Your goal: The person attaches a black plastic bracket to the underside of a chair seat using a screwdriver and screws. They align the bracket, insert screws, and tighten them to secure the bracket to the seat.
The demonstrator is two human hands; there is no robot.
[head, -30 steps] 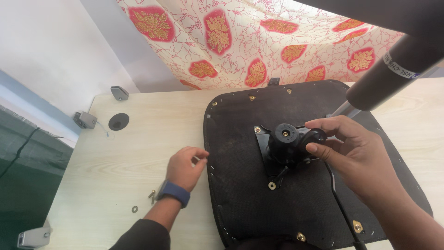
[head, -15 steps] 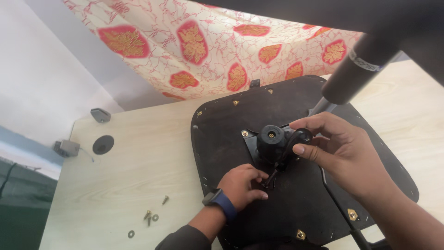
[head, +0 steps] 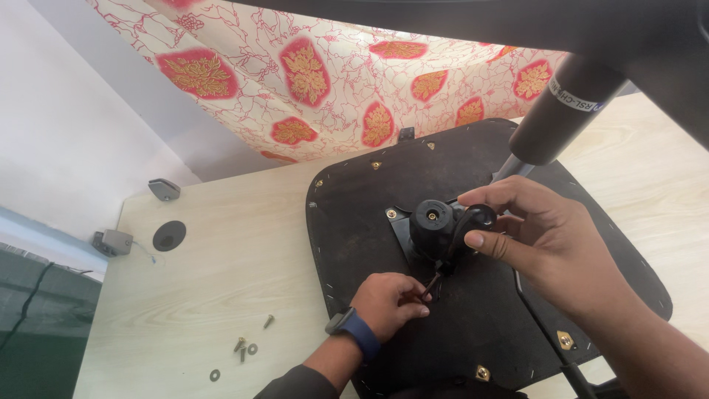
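An upturned black chair seat base (head: 369, 214) lies on a pale wooden table (head: 221, 288). A black tilt mechanism with a round knob (head: 432, 225) is mounted at its middle. My right hand (head: 539, 251) grips the black knob end of the mechanism from the right. My left hand (head: 388, 303), with a blue watch on the wrist, rests on the seat base just below the mechanism, fingers pinched near a small dark part at its lower edge. What the fingers hold is too small to tell.
Loose screws and washers (head: 247, 343) lie on the table at the lower left. A round cable hole (head: 169, 235) and grey clips (head: 112, 241) sit near the table's left edge. A black gas cylinder (head: 554, 111) rises at the upper right. Red patterned cloth (head: 332, 81) hangs behind.
My left hand moved from the bare table onto the seat base, up to the lower edge of the mechanism. My right hand stayed on the knob.
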